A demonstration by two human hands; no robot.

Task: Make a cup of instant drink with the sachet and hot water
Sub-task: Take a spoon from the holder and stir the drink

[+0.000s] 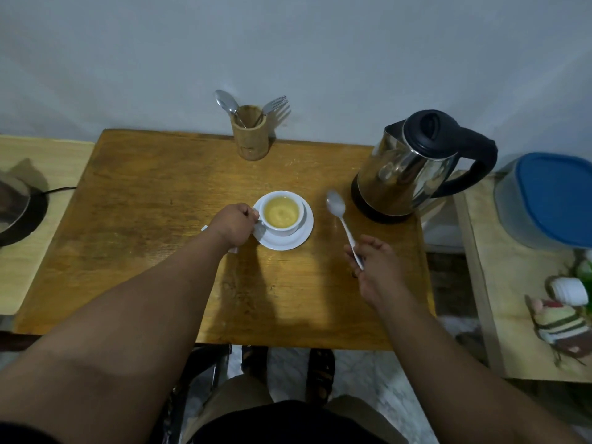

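Note:
A white cup [282, 230] full of pale yellow drink stands on a white saucer [301, 240] in the middle of the wooden table [144, 219]. My left hand [234, 225] grips the cup's handle from the left. A bit of white sachet [234, 249] peeks out from under that hand. My right hand [373, 267] holds a spoon [339, 214] by its handle, to the right of the saucer, bowl pointing away and raised off the table. A steel kettle [407, 174] with a black lid and handle stands at the back right.
A wooden holder [251, 136] with spoons and a fork stands at the table's back edge. A side table on the right carries a blue-lidded container [551, 200], a white bottle and a soft toy. A dark pan [12, 213] sits on the left counter.

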